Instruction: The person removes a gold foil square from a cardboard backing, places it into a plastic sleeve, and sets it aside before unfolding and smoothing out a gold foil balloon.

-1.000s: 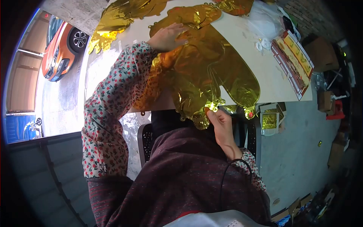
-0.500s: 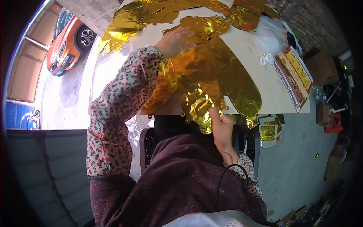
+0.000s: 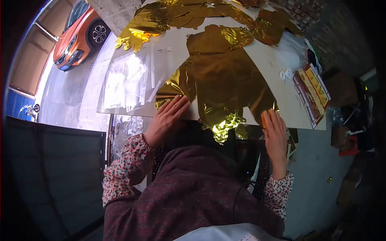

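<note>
Flat, uninflated gold foil balloons lie overlapped at the table's near edge. One long balloon point(image 3: 217, 68) runs down the middle, its crinkled lower end hanging over the edge. Beneath it, a second gold foil piece spreads out to both sides. My left hand point(image 3: 169, 118) rests on the left lobe point(image 3: 177, 86) with its fingers stretched out. On the other side, my right hand point(image 3: 275, 134) lies with extended fingers against the lower end of the right lobe point(image 3: 257, 90). Its thumb is partly hidden, and an orange patch shows beside the fingers.
More gold foil balloons point(image 3: 173, 18) cover the table's far side. Clear plastic bags point(image 3: 128, 78) lie at the left, and another plastic bag point(image 3: 289, 50) at the right. A printed card point(image 3: 311, 96) sits near the right edge. Boxes point(image 3: 341, 134) stand beyond it, and an orange car point(image 3: 76, 44) outside.
My left hand has come back from the upper balloon to the left lobe. My right hand has let go of the central balloon's crinkled end and moved right. The foil lies flatter.
</note>
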Demonstrator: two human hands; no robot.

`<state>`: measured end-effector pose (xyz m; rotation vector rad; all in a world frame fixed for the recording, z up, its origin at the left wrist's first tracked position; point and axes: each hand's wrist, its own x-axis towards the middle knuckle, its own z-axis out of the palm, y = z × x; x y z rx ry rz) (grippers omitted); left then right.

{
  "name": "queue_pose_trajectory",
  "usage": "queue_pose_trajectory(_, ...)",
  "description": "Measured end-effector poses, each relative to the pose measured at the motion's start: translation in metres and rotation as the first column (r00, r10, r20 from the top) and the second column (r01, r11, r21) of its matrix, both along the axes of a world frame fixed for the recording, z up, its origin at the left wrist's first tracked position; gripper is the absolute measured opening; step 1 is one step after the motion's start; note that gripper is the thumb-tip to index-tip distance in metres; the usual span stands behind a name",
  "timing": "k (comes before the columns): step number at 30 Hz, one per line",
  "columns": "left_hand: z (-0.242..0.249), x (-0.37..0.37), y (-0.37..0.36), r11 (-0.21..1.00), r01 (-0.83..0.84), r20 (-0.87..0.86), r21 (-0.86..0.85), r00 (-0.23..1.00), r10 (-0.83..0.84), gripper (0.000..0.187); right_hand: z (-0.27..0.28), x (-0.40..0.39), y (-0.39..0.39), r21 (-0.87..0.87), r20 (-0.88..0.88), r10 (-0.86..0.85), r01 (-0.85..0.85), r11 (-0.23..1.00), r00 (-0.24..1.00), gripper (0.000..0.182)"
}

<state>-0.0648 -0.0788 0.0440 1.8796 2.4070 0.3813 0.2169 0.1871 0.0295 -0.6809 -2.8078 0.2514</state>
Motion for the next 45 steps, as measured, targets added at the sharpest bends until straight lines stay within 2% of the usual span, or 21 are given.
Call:
queue_pose_trajectory(1, -0.005, -0.003, -0.001, 1.000, 0.020, 0.022, 0.025, 1.000, -0.020, 0.064, -0.002, 0.002, 0.001, 0.034, -0.011, 0.024, -0.024, 0.999, 1.000, 0.059)
queue_pose_trajectory(2, -0.009, -0.005, -0.004, 0.998, 0.039, 0.049, 0.043, 0.998, -0.041, 0.061, 0.001, 0.009, -0.003, -0.011, 0.002, 0.003, -0.003, 1.000, 1.000, 0.055)
queue_pose_trajectory(5, -0.013, 0.000, -0.007, 0.995, 0.042, 0.063, 0.089, 0.997, -0.048, 0.051, -0.007, 0.030, -0.010, 0.003, 0.025, -0.032, 0.032, 0.999, 0.999, 0.054)
queue_pose_trajectory(9, -0.002, 0.023, -0.001, 0.987, -0.005, 0.021, 0.160, 1.000, 0.002, 0.043, 0.017, 0.035, -0.025, 0.016, 0.097, -0.085, 0.084, 0.996, 0.992, 0.067)
queue_pose_trajectory(10, -0.007, 0.024, -0.001, 0.978, -0.012, -0.016, 0.207, 1.000, 0.015, 0.044, 0.028, 0.031, -0.029, -0.009, 0.070, -0.096, 0.097, 0.995, 0.993, 0.078)
queue_pose_trajectory(14, -0.006, 0.022, -0.010, 0.970, -0.069, 0.044, 0.234, 0.997, 0.061, 0.046, 0.038, 0.009, -0.041, -0.028, -0.032, 0.161, -0.162, 0.986, 0.986, 0.083)
queue_pose_trajectory(17, -0.012, 0.020, -0.013, 0.955, -0.065, 0.021, 0.288, 0.998, 0.062, 0.042, 0.023, -0.015, -0.043, -0.030, 0.099, 0.255, -0.253, 0.967, 0.962, 0.085)
queue_pose_trajectory(21, -0.008, 0.019, -0.012, 0.951, -0.102, 0.044, 0.292, 0.995, 0.094, 0.040, 0.001, -0.028, -0.034, 0.156, 0.068, 0.298, -0.306, 0.939, 0.952, 0.073)
queue_pose_trajectory(22, -0.010, 0.018, -0.013, 0.948, -0.105, 0.058, 0.301, 0.994, 0.092, 0.039, -0.004, -0.035, -0.037, 0.193, 0.054, 0.341, -0.345, 0.919, 0.939, 0.064)
queue_pose_trajectory(25, -0.015, 0.016, -0.014, 0.943, -0.122, 0.075, 0.308, 0.992, 0.104, 0.038, -0.010, -0.054, -0.050, 0.230, -0.040, 0.440, -0.420, 0.878, 0.897, 0.060)
queue_pose_trajectory(26, -0.016, 0.016, -0.013, 0.942, -0.126, 0.074, 0.310, 0.991, 0.108, 0.038, -0.007, -0.061, -0.053, 0.242, -0.095, 0.471, -0.438, 0.866, 0.877, 0.051)
queue_pose_trajectory(30, -0.018, 0.014, -0.016, 0.940, -0.116, 0.064, 0.322, 0.993, 0.101, 0.038, -0.010, -0.070, -0.047, 0.238, -0.255, 0.417, -0.362, 0.902, 0.872, 0.038)
queue_pose_trajectory(36, -0.018, 0.015, -0.017, 0.938, -0.100, 0.038, 0.333, 0.995, 0.093, 0.039, -0.004, -0.076, -0.057, 0.206, -0.216, 0.378, -0.336, 0.919, 0.900, 0.051)
queue_pose_trajectory(39, -0.020, 0.014, -0.017, 0.938, -0.108, 0.055, 0.329, 0.994, 0.095, 0.038, 0.000, -0.079, -0.065, 0.107, -0.170, 0.410, -0.396, 0.912, 0.896, 0.055)
queue_pose_trajectory(40, -0.020, 0.013, -0.016, 0.938, -0.115, 0.063, 0.327, 0.993, 0.099, 0.038, -0.001, -0.080, -0.063, 0.195, -0.120, 0.434, -0.407, 0.892, 0.893, 0.054)
queue_pose_trajectory(43, -0.016, 0.016, -0.017, 0.936, -0.117, 0.075, 0.330, 0.992, 0.098, 0.038, -0.010, -0.088, -0.060, 0.264, -0.188, 0.511, -0.458, 0.849, 0.839, 0.047)
queue_pose_trajectory(45, -0.013, 0.016, -0.017, 0.936, -0.109, 0.057, 0.334, 0.994, 0.095, 0.038, -0.014, -0.090, -0.059, 0.269, -0.260, 0.492, -0.427, 0.863, 0.831, 0.041)
